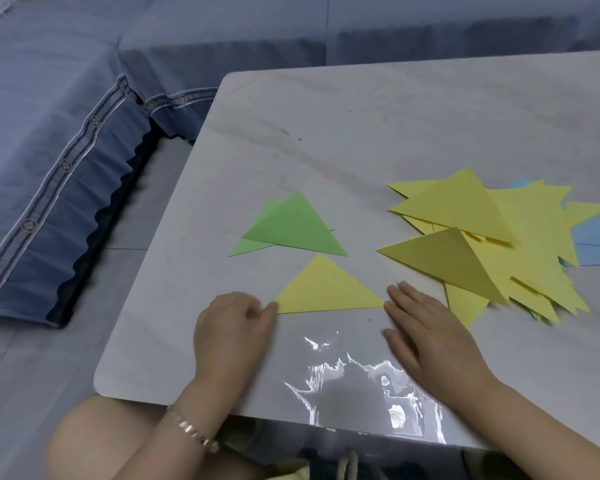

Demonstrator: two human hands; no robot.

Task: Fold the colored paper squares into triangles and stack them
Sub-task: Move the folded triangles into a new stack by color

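A yellow paper triangle (326, 289) lies flat near the table's front, its long edge toward me. My left hand (232, 330) has its fingers curled, and a fingertip touches the triangle's left corner. My right hand (426, 330) lies flat with straight fingers, its fingertips at the right corner. Two green triangles (291, 226) lie overlapped just beyond. A loose heap of yellow triangles (482, 237) spreads at the right, with blue paper (596, 244) under its far side.
The white marble-look table (361, 126) has a rounded left corner and a glossy plastic sheet (361, 382) at its front edge. A blue-covered sofa (66, 133) runs along the left and back. My knee (101, 441) shows below the table.
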